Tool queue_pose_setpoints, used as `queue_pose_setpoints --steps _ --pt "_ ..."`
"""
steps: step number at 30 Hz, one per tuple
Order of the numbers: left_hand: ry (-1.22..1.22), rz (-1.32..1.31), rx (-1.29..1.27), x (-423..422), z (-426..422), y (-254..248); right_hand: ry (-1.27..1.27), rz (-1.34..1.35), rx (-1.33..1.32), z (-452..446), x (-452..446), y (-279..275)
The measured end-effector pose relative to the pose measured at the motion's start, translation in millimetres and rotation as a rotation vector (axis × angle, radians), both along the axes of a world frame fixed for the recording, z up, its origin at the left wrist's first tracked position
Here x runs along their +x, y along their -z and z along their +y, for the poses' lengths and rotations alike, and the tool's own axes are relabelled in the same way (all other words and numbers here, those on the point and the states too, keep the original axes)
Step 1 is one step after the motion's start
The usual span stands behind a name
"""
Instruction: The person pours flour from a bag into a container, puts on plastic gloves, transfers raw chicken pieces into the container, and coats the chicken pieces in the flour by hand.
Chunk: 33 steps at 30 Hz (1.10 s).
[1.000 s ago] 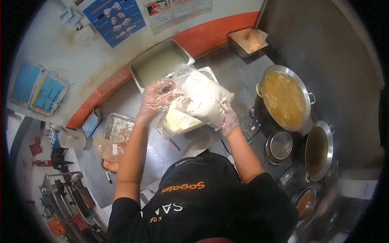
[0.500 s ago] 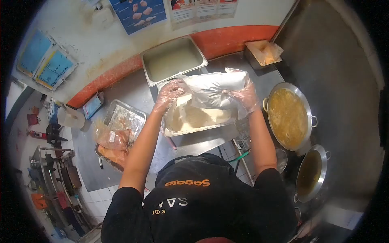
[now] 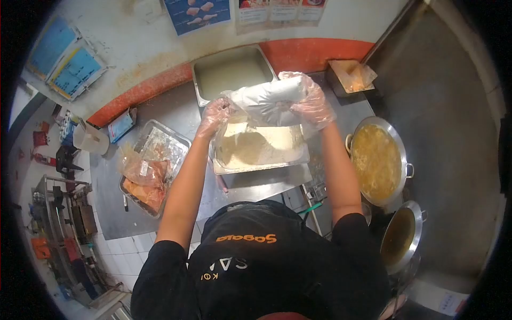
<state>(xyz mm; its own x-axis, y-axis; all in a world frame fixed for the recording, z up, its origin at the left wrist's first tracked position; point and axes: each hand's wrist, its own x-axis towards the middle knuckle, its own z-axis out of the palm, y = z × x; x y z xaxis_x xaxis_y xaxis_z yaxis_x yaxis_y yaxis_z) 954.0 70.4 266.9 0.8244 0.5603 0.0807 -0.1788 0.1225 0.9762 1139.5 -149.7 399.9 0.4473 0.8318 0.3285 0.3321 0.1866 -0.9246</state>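
My left hand [image 3: 216, 114], in a clear plastic glove, is closed on the left edge of a silvery-white plastic bag [image 3: 272, 93]. Gripping the bag's right end is my right hand [image 3: 313, 106], gloved the same way. Both hands hold the bag up over the far side of a metal pan [image 3: 261, 169] of pale flour-like powder [image 3: 261, 149]. The bag's lower part looks crumpled and see-through; whether anything falls from it I cannot tell. Behind the bag stands a deep metal pan [image 3: 196, 80] with cloudy liquid [image 3: 232, 77].
Left on the steel table [image 3: 112, 186] is a tray [image 3: 184, 144] holding bagged orange-pink meat [image 3: 146, 181]. To the right are two wide pans of oil, one bubbling [image 3: 377, 162] and one darker [image 3: 400, 237]. A small metal container [image 3: 346, 80] sits in the back corner.
Both hands have lifted the bag slightly away from me and to the left, uncovering more powder in the pan. The camera view has shifted a little. Both hands keep their grip.
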Motion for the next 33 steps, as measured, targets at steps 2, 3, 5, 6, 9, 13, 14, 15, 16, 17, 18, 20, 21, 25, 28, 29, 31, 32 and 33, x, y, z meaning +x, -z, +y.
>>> queue_pose_setpoints --steps 2,3,5,6,9,13,14,15,16,17,18,20,21,25,28,29,31,32,33 --pt "-0.013 0.006 0.004 5 9 16 -0.012 -0.046 -0.013 6 3 7" --pt "-0.01 -0.045 -0.053 8 17 34 -0.021 -0.093 -0.021 10 4 11" --pt "-0.007 -0.098 -0.106 7 19 29 -0.083 0.107 0.03 11 13 15" --pt "0.002 -0.042 -0.007 6 20 26 -0.147 0.308 0.081 10 18 17" --pt "0.026 0.002 0.029 -1 7 5 -0.034 0.005 -0.024 13 16 20" --pt "-0.048 -0.054 0.056 12 -3 16 -0.072 0.176 0.126 12 23 20" --pt "-0.05 -0.053 0.054 11 -3 14 -0.043 0.069 0.064 15 21 22" --pt "-0.086 0.025 0.128 10 -2 12 -0.012 -0.038 0.003 16 21 24" --pt "-0.122 0.102 0.202 9 -1 13 -0.011 -0.038 0.001 14 18 22" --pt "-0.121 0.101 0.203 11 0 14 -0.009 0.06 0.035 11 18 19" --pt "-0.128 0.042 0.174 14 -1 15 -0.006 0.158 0.069 9 17 15" --pt "-0.14 -0.01 0.137 20 -3 25 -0.012 0.026 0.033 11 16 11" --pt "-0.126 -0.022 0.064 24 -3 30 -0.016 -0.107 0.0 11 15 11" --pt "-0.106 -0.091 -0.045 28 -10 24 -0.012 0.03 0.038 11 20 7" --pt "-0.1 -0.079 -0.099 46 -13 27 0.043 -0.179 -0.072 12 18 13" --pt "-0.099 -0.078 -0.099 46 -14 31 0.044 -0.179 -0.072 8 20 11" --pt "-0.135 -0.06 0.015 46 -15 33 -0.021 0.048 0.0 1 26 0" --pt "-0.136 -0.06 0.011 48 -16 33 -0.022 0.047 -0.003 0 24 -4" --pt "-0.111 -0.044 0.027 50 -20 33 0.029 -0.045 -0.064 -4 20 -8"
